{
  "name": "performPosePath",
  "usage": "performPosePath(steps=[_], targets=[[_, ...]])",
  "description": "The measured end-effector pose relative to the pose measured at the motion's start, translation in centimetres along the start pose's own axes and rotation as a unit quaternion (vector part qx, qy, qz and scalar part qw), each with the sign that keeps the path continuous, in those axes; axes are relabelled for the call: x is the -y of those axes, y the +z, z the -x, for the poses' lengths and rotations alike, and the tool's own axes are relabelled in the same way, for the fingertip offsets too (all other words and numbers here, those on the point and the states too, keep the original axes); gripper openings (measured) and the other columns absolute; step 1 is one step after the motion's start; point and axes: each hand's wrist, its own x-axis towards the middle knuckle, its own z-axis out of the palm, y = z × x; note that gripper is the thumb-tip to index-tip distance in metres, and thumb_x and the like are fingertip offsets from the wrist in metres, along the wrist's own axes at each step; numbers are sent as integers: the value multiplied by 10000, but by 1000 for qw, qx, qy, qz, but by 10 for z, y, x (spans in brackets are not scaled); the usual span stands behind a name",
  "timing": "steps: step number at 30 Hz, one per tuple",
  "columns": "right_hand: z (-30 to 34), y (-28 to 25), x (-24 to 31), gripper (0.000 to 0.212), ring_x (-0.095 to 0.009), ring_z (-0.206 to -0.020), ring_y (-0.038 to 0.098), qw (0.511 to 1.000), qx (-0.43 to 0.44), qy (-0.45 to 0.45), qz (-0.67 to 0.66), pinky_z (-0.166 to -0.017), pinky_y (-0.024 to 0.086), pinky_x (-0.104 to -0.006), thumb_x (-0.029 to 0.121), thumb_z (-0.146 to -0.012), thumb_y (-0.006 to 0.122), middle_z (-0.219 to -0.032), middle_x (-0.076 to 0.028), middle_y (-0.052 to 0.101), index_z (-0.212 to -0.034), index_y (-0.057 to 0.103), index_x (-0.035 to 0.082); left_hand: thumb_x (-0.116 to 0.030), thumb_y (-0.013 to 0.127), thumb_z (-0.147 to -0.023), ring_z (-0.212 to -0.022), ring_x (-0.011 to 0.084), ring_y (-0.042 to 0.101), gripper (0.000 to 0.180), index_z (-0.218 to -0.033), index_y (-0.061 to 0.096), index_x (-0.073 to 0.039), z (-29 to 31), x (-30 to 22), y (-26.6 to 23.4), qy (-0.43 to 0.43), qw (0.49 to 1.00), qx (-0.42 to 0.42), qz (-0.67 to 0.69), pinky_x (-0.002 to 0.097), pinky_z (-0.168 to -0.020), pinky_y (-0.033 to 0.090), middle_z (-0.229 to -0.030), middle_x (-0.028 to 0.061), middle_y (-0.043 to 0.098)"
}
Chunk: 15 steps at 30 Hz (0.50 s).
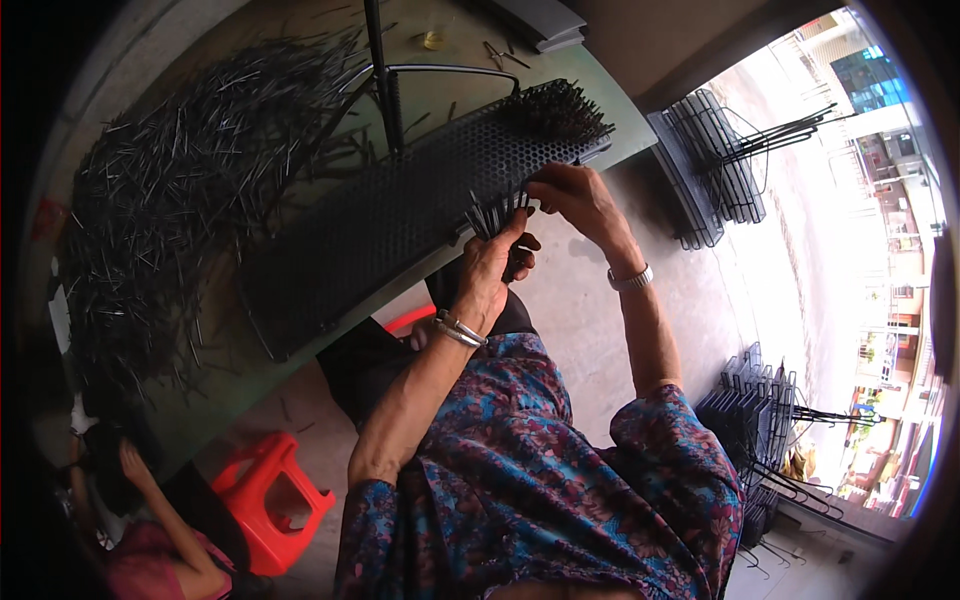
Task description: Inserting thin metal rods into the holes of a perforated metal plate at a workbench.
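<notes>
My left hand (488, 268) is closed around a fanned bunch of thin dark rods (490, 216), their ends sticking up past the thumb. Just to the right, my right hand (580, 203) bends down with its fingertips pinched on one thin rod at the edge of that fan. Both hands are at the near edge of a long black panel (400, 205) full of small honeycomb holes, lying on the table. At the panel's far right end, many more dark rods (560, 110) stand packed upright.
A big loose heap of dark rods (190, 170) covers the table's left side. Behind the panel rises a black metal stand (385, 80). A red plastic stool (270, 500) is at lower left, near a co-worker's arm (165, 510). Black wire racks (715, 160) are stacked on the right.
</notes>
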Motion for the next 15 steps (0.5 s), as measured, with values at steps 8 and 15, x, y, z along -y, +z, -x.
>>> performPosePath(steps=[8,15], targets=[[-5,-26,-8,140,-187,-665,650,937,-314,-76,134,-630,501,-297,107,-893,594,-762,-108,670,-972,621,-5,-304,715,-858,-646,123,610,297,-1066,663,-98,-9,3,-4,-33,999,-29,-1,218,-482,390,-852,76,703],[-37,-33,-40,103,-369,-743,603,897,-366,-134,207,-644,464,-431,78,-881,578,-801,-176,606,-926,501,28,-292,719,-856,-573,112,552,305,-1065,662,-77,-16,11,-3,-36,998,-43,-5,221,-441,368,-778,78,660]])
